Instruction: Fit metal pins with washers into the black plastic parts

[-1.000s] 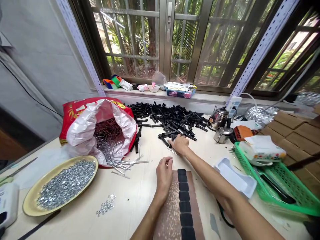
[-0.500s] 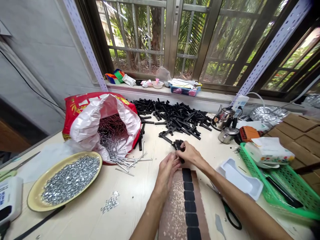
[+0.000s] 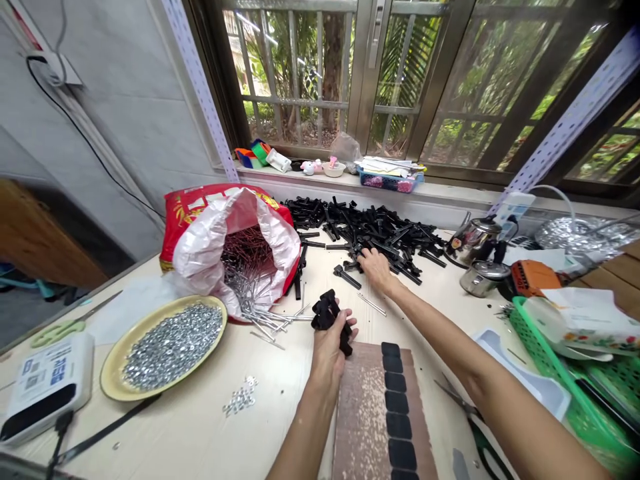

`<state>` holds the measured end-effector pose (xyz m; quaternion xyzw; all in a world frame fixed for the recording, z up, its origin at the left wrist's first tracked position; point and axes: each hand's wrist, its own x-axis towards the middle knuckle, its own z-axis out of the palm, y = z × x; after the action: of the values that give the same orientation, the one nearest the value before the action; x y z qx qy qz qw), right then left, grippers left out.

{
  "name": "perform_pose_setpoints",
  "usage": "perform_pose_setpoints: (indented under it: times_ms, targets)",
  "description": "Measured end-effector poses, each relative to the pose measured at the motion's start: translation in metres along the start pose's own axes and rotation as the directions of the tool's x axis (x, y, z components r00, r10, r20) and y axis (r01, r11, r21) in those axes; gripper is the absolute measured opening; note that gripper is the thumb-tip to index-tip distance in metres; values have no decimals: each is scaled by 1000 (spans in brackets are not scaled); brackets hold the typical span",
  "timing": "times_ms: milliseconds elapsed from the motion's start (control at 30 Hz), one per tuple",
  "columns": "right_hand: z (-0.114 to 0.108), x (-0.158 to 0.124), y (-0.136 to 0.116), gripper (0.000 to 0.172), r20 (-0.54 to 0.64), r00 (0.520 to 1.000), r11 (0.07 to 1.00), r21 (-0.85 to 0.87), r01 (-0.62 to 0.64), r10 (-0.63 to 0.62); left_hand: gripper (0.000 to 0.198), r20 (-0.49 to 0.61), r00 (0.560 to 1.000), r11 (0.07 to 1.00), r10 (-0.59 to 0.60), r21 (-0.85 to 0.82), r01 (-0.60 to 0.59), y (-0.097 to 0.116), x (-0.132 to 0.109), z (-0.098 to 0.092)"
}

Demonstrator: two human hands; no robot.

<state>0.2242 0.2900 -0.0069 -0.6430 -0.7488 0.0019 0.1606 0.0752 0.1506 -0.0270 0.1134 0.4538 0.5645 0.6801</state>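
Several black plastic parts (image 3: pixel 326 312) are bunched in my left hand (image 3: pixel 331 340), its fingers wrapped round them just beyond the brown board (image 3: pixel 360 400). My right hand (image 3: pixel 376 268) reaches to the near edge of the pile of black parts (image 3: pixel 385 230), fingertips on a part there; whether it grips one is unclear. One loose black part (image 3: pixel 347 276) lies left of that hand, and thin metal rods (image 3: pixel 371 304) lie below it. A column of black rounded squares (image 3: pixel 397 402) runs along the board.
At left are a red and white bag (image 3: pixel 193 250) of metal rods, a yellow plate (image 3: pixel 113 380) of small metal nuts and a white device (image 3: pixel 50 387). Right are metal pots (image 3: pixel 475 241), a green basket (image 3: pixel 545 353) and scissors (image 3: pixel 473 410). Small nuts (image 3: pixel 241 397) lie near the front.
My right hand has left my left hand and moved forward to the black pile. Black parts now show in my left hand, and two rods lie on the table. The view has turned left.
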Motion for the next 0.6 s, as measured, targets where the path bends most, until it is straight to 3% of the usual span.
perform_pose_setpoints:
  times_ms: [133, 333, 467, 600]
  targets:
    - [13, -9, -9, 25, -27, 998, 998, -28, -56, 55, 47, -24, 1000, 1000, 19, 2, -19, 0, 2, -2]
    - [28, -22, -33, 14, 77, 995, 998, -10, -70, 70, 41, -82, 995, 998, 50, -25, -53, -1, 5, -4]
    - [12, -43, -51, 14, 43, 999, 1000, 10, -24, 24, 36, -114, 986, 989, 125, -61, -133, 3, 6, -2]
    - [-15, -98, -81, 11, -91, 995, 994, 92, 55, -46, 32, 20, 982, 962, 189, -203, -181, 8, -2, 5]
